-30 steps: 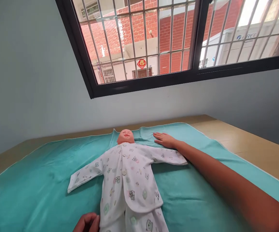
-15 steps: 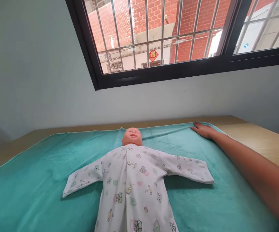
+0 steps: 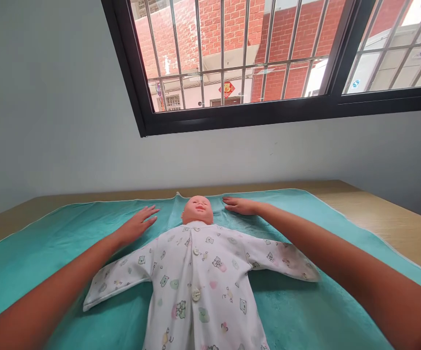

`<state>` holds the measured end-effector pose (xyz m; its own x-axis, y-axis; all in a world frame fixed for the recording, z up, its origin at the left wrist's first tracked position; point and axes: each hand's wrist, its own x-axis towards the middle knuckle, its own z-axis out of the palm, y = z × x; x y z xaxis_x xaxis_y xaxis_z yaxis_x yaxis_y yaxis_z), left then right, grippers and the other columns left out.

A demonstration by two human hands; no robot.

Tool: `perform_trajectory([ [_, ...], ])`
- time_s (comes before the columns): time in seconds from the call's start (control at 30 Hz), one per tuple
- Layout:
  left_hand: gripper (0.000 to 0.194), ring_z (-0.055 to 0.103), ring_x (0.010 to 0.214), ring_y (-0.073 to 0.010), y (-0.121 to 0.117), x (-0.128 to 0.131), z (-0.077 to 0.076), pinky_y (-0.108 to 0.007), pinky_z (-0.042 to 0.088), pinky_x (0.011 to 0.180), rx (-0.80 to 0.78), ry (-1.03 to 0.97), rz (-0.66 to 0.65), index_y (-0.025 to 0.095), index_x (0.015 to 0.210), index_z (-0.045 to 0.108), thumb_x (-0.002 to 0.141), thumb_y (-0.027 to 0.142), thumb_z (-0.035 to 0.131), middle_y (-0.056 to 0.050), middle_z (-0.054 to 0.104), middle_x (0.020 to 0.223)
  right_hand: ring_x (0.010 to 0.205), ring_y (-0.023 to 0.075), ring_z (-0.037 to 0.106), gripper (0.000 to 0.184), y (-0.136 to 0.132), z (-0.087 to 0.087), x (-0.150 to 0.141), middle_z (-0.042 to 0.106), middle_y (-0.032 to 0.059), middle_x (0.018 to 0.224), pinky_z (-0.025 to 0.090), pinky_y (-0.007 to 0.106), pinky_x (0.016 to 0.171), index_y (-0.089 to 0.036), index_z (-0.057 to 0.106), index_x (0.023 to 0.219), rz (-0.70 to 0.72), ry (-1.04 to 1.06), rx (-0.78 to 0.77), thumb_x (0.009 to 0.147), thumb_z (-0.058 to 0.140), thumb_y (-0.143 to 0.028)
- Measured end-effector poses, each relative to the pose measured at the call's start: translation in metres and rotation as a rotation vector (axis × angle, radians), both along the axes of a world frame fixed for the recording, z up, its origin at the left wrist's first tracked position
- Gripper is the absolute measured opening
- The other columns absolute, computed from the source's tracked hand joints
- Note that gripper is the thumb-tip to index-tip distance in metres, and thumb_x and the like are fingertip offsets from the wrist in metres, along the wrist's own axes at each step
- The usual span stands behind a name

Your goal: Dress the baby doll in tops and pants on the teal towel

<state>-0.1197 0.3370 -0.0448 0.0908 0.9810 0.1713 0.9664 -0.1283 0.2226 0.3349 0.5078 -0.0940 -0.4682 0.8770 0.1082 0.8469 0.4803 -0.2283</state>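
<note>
A baby doll [image 3: 197,210] lies on its back on a teal blanket [image 3: 68,233], its head toward the wall. It wears a white buttoned sleepsuit [image 3: 210,282] printed with small bears, sleeves spread to both sides. My left hand [image 3: 139,223], fingers apart and holding nothing, is over the blanket to the left of the doll's head. On the other side of the head, my right hand [image 3: 241,205] rests flat on the blanket with its fingers stretched toward the doll. My right forearm passes above the end of the doll's sleeve on that side. The lower part of the sleepsuit is cut off by the frame.
A wooden table [image 3: 407,226] carries the blanket, its bare top showing along the back and right. Behind it rises a pale wall [image 3: 68,121] with a dark-framed window [image 3: 239,119]. Metal bars and a brick building show through the glass.
My left hand has come into view from the lower left, beside the doll's head. My right hand has moved left from the blanket's far right corner to near the head.
</note>
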Motion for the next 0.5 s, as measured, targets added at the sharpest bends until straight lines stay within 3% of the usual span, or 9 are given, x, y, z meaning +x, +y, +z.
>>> perform_trajectory([
  [0.03,0.064,0.03,0.142,-0.0264,0.026,0.005,-0.007,-0.043,0.033,0.113,-0.082,0.018,-0.05,0.025,0.14,0.048,0.09,0.057,0.025,-0.001,0.036,0.153,0.134,0.0311,0.042,0.06,0.002,-0.003,-0.013,0.055,-0.0018,0.139,0.033,0.045,0.112,-0.032,0.05,0.139,0.039,-0.008,-0.011,0.089,0.037,-0.062],
  [0.1,0.063,0.019,0.146,-0.0278,0.065,0.007,-0.027,-0.053,0.022,0.115,-0.207,0.092,-0.098,0.028,0.147,0.036,0.092,0.055,0.021,-0.001,0.024,0.157,0.137,0.0283,0.038,0.063,0.007,-0.009,-0.029,0.048,-0.0028,0.145,0.029,0.042,0.114,-0.033,0.045,0.142,0.079,-0.03,-0.025,0.088,0.037,-0.064],
  [0.23,0.061,0.014,0.147,-0.0288,0.097,-0.012,-0.061,-0.064,0.012,0.113,-0.175,0.169,-0.029,0.04,0.15,0.022,0.093,0.061,0.012,0.004,0.016,0.16,0.144,0.0249,0.024,0.069,0.019,-0.013,-0.032,0.029,0.0031,0.156,0.019,0.04,0.118,-0.023,0.034,0.149,0.059,-0.068,-0.033,0.092,0.026,-0.062],
  [0.5,0.068,0.013,0.148,-0.0267,0.128,-0.051,-0.069,-0.059,0.011,0.115,-0.158,0.165,0.05,0.034,0.151,0.022,0.091,0.063,0.008,0.003,0.017,0.16,0.146,0.0243,0.019,0.071,0.028,-0.012,-0.024,0.023,0.0034,0.158,0.017,0.041,0.119,-0.021,0.03,0.151,-0.047,-0.116,-0.012,0.093,0.021,-0.06],
])
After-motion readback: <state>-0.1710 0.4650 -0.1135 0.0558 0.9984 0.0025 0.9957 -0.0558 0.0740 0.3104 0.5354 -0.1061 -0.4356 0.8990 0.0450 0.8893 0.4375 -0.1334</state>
